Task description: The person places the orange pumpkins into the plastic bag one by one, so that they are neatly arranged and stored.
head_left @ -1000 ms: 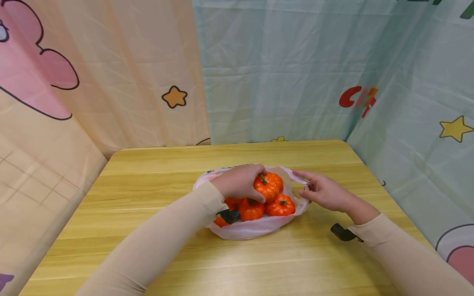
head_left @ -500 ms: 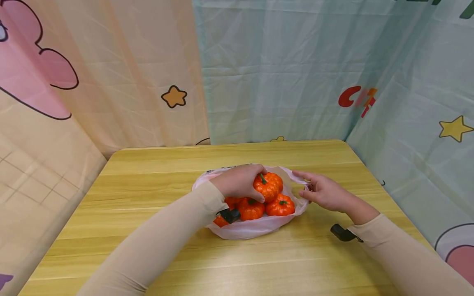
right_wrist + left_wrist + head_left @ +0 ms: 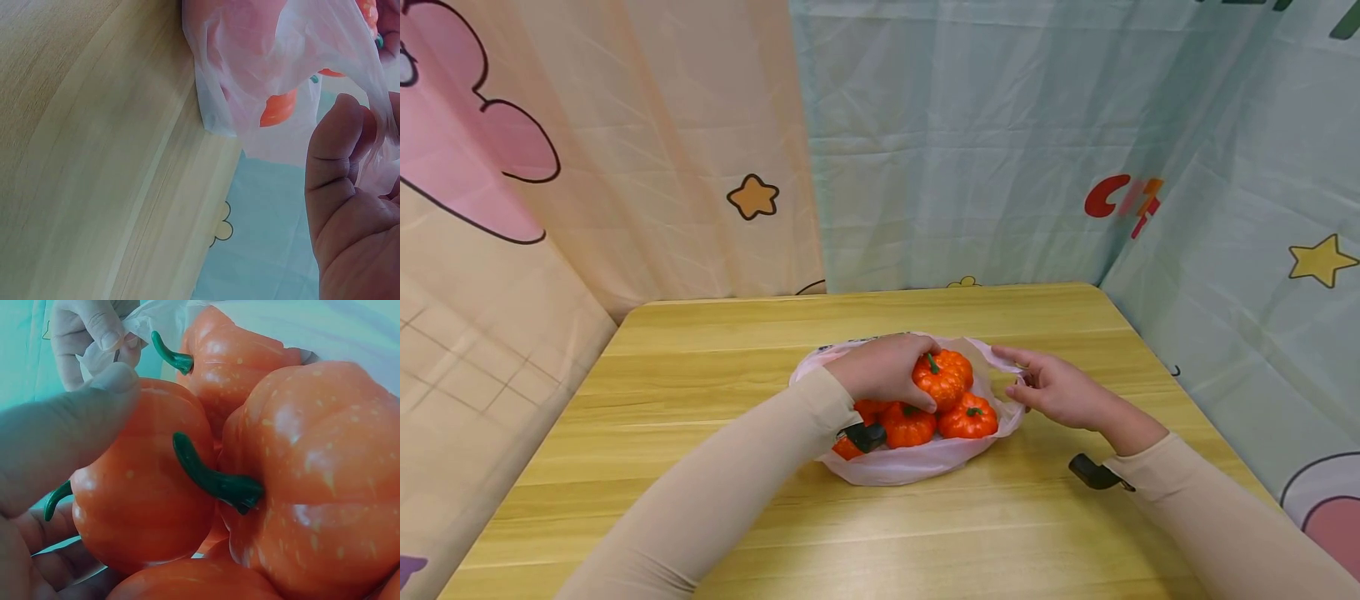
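Several small orange pumpkins with green stems fill a thin whitish plastic bag [image 3: 902, 468] on the table. My left hand [image 3: 883, 368] grips the top pumpkin [image 3: 943, 383], thumb on the near side. Seen from the left wrist, the thumb lies over this held pumpkin [image 3: 144, 481] and the other fingers go underneath. Two more pumpkins, one close [image 3: 319, 475] and one farther back [image 3: 240, 356], sit beside it. On the bag's right side my right hand [image 3: 1063, 390] pinches the rim. In the right wrist view the bunched plastic [image 3: 378, 106] passes between the thumb and fingers.
The wooden table [image 3: 685, 400] stretches around the bag, and its far edge meets a printed curtain [image 3: 970, 167]. Another curtain [image 3: 1247, 250] hangs along the right side. A black wrist camera [image 3: 1093, 472] sticks out below the right sleeve.
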Demonstrator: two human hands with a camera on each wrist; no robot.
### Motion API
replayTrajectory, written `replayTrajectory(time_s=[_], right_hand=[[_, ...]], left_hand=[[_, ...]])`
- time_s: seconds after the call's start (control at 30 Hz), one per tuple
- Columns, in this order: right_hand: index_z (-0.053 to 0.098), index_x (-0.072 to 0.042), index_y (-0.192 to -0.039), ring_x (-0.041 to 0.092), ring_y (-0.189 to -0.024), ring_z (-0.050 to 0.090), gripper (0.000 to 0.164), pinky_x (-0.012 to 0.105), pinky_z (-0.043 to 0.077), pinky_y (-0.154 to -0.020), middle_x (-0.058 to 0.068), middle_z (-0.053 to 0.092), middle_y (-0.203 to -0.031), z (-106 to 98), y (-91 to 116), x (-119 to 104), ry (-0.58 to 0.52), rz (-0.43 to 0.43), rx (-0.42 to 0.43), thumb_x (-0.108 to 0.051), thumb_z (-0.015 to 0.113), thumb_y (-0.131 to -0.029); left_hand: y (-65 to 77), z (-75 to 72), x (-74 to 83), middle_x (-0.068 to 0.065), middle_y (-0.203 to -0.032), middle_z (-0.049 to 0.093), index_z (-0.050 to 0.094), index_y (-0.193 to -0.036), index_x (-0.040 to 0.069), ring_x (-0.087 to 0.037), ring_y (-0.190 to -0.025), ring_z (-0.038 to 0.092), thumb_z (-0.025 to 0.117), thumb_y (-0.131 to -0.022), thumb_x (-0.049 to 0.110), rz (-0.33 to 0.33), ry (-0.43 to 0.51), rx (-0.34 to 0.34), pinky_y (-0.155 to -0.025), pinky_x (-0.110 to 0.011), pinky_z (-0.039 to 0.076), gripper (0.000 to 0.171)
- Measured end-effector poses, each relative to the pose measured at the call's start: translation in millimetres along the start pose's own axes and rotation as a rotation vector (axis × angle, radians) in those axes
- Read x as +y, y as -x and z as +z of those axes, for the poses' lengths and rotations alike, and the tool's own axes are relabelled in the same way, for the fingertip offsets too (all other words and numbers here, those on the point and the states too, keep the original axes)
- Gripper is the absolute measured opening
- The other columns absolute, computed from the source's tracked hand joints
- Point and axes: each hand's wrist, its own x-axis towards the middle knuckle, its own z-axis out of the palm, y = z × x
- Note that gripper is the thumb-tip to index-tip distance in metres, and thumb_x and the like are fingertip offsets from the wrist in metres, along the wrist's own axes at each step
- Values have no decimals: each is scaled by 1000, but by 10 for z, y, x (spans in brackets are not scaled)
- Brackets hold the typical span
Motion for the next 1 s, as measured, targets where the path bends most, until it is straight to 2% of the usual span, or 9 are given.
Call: replayTrajectory(time_s=[0.5, 0.73, 1.0], right_hand=[[36, 0, -161, 15, -64, 45, 66, 26, 41, -54, 5, 58, -79, -1, 10, -24, 16, -1, 3, -8, 64, -103], [36, 0, -162, 16, -66, 47, 65, 26, 43, -56, 5, 58, -80, 2, 16, -35, 3, 1, 0, -7, 63, -103], [36, 0, -162, 16, -64, 45, 66, 26, 41, -55, 5, 56, -78, -4, 26, -40, -6, -3, 1, -7, 64, -103]], left_hand=[[6, 0, 20, 2, -141, 63, 49, -155, 18, -19, -123, 60, 87, -87, 40, 9, -4, 5, -113, -37, 49, 81], [21, -7, 34, 1, -150, 59, 44, -159, 16, -20, -132, 58, 87, -87, 40, 14, -11, 13, -118, -38, 45, 88], [73, -85, 24, -2, -157, 55, 46, -159, 19, -23, -141, 54, 82, -90, 43, 52, 3, 47, -121, -40, 42, 81]])
